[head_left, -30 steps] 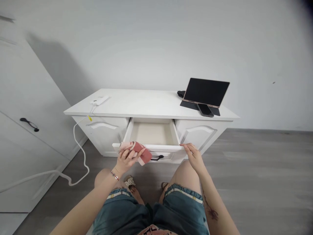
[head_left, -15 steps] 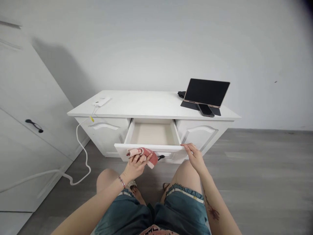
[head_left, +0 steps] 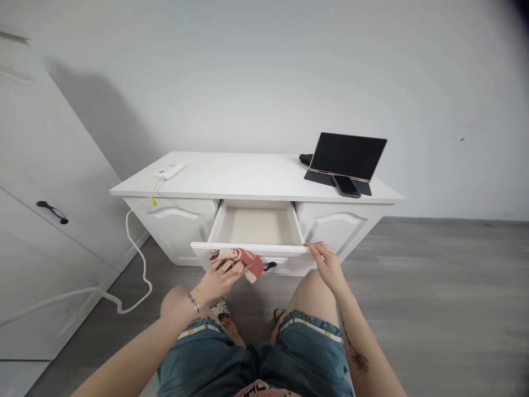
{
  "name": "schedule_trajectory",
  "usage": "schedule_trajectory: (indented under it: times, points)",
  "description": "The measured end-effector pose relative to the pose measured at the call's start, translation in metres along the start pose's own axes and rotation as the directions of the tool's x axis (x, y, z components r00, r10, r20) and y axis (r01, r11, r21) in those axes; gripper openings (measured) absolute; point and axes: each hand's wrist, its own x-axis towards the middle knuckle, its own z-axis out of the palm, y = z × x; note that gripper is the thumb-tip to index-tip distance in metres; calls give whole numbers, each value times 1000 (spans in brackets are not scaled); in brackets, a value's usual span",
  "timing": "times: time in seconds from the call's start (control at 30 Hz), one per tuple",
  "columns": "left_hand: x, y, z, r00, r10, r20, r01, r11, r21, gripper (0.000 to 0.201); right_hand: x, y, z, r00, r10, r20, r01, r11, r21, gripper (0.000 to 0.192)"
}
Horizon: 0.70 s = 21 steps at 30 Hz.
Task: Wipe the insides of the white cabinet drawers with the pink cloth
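Two bare hands work at the pulled-out white wooden drawer (head_left: 258, 227) of a low white cabinet (head_left: 248, 176). The left hand (head_left: 218, 278) presses a folded pink and red cloth (head_left: 243, 259) against the drawer's front panel, fingers curled onto the fabric, which lies just left of the small black drawer handle (head_left: 270, 266). The right hand (head_left: 328, 266) rests loosely on the drawer's front right corner, fingertips touching the top edge, gripping nothing. On the cabinet top a dark tablet (head_left: 347, 156) stands propped at the right with a black phone (head_left: 346, 186) before it; a white charger (head_left: 168, 170) lies at the left, its white cable (head_left: 136, 253) trailing to the grey floor (head_left: 433, 298).
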Motion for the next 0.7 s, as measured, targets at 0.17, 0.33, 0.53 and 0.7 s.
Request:
schedule_trajectory:
  times: [0.17,0.33,0.53,0.7]
  points:
    - [-2,-17,-1,998,52,-42,-51,998,30,53,0,1,1,1000,0,-7,0,1000,-1,34]
    - [11,-20,-6,990,132,55,-133,991,2,55,-1,0,2,1000,-6,-24,5,1000,-24,35]
    - [39,-11,-18,957,256,140,-254,967,-34,46,-1,-2,2,999,-3,-35,2,1000,-23,35]
    - [61,6,-23,949,309,65,-312,949,46,35,-1,-3,2,999,3,-38,-5,999,-32,35]
